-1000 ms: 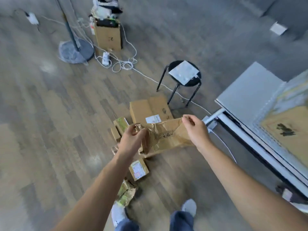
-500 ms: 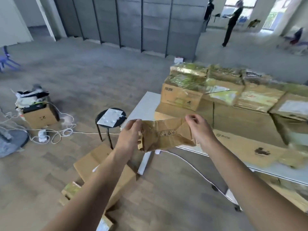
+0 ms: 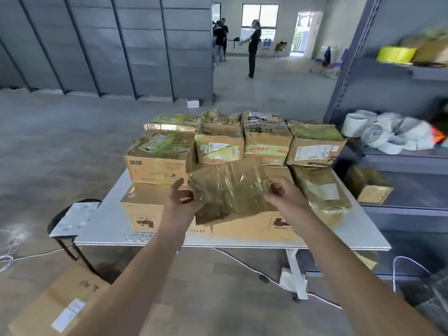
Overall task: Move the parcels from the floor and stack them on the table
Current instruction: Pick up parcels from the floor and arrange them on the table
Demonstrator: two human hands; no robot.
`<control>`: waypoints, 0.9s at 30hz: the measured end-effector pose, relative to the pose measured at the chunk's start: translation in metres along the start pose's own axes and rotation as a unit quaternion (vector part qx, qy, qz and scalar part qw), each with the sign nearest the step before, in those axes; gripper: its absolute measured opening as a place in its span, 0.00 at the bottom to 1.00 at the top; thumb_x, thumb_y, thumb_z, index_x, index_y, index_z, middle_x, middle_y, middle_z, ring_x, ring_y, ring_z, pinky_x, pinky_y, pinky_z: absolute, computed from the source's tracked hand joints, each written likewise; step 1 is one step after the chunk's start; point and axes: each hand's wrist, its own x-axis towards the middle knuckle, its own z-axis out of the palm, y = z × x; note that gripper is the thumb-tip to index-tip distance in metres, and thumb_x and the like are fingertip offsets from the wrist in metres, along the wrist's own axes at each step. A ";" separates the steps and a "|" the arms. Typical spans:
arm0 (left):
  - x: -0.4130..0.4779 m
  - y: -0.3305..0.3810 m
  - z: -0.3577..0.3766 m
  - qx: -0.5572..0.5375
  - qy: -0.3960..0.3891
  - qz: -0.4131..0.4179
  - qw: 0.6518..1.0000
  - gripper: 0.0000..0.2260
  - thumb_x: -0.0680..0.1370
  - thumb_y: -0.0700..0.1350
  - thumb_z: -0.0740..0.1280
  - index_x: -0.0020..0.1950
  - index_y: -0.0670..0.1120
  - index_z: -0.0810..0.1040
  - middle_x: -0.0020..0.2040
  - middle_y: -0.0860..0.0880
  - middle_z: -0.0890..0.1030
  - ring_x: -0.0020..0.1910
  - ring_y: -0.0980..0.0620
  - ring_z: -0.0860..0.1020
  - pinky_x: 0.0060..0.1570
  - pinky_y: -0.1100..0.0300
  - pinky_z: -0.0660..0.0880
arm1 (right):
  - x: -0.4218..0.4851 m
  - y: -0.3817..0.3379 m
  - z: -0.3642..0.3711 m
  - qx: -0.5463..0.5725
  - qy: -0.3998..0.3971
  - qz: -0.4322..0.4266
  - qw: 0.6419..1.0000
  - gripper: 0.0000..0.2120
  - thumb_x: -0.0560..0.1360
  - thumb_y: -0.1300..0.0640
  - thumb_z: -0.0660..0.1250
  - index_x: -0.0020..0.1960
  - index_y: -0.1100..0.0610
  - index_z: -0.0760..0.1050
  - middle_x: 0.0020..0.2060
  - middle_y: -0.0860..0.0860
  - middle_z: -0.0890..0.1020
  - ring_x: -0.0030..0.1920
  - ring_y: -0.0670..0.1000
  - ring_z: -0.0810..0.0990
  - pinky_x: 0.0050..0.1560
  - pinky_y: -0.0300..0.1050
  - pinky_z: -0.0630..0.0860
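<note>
Parcel (image 3: 230, 187) in transit, held in the air between both hands. We see the left hand (image 3: 180, 198) curled round its left edge and the right hand (image 3: 283, 195) pinching its right edge. The long axis of the parcel therefore runs left to right, across our line of sight, with the taped face tilted toward the camera. It hangs above the front of the worktop (image 3: 104, 224), over the flat cartons (image 3: 254, 229) of the lower layer and just in front of the upper row of boxes (image 3: 219, 146). The stack thus lies ahead of and below the hands, and neither hand is plainly nearer. We judge that the coming move calls for lowering the parcel forward onto the lower layer, long axis parallel to the upper row. One large carton (image 3: 60, 304) lies on the floor at lower left, near a stool (image 3: 72, 219).
</note>
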 end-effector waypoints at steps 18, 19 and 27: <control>0.186 -0.021 0.079 0.080 -0.171 0.081 0.979 0.15 0.72 0.21 0.62 0.47 0.40 0.71 0.42 0.48 0.75 0.37 0.63 0.76 0.38 0.71 0.72 | 0.164 0.007 -0.035 0.257 0.045 0.153 0.953 0.30 0.72 0.28 0.60 0.65 0.46 0.75 0.61 0.48 0.80 0.62 0.52 0.77 0.67 0.58 0.69; 0.190 -0.022 0.082 0.088 -0.178 0.096 0.975 0.15 0.73 0.23 0.63 0.47 0.42 0.71 0.44 0.48 0.76 0.39 0.64 0.77 0.41 0.71 0.72 | 0.168 0.012 -0.035 0.240 0.055 0.165 0.955 0.33 0.69 0.27 0.64 0.67 0.45 0.73 0.63 0.47 0.78 0.64 0.52 0.76 0.68 0.59 0.68; 0.201 -0.016 0.100 0.093 -0.212 0.105 0.967 0.16 0.74 0.27 0.63 0.54 0.46 0.75 0.52 0.49 0.80 0.52 0.58 0.78 0.53 0.62 0.75 | 0.202 0.015 -0.047 0.211 0.095 0.071 0.970 0.08 0.77 0.56 0.68 0.54 0.47 0.76 0.54 0.49 0.82 0.55 0.50 0.81 0.56 0.58 0.75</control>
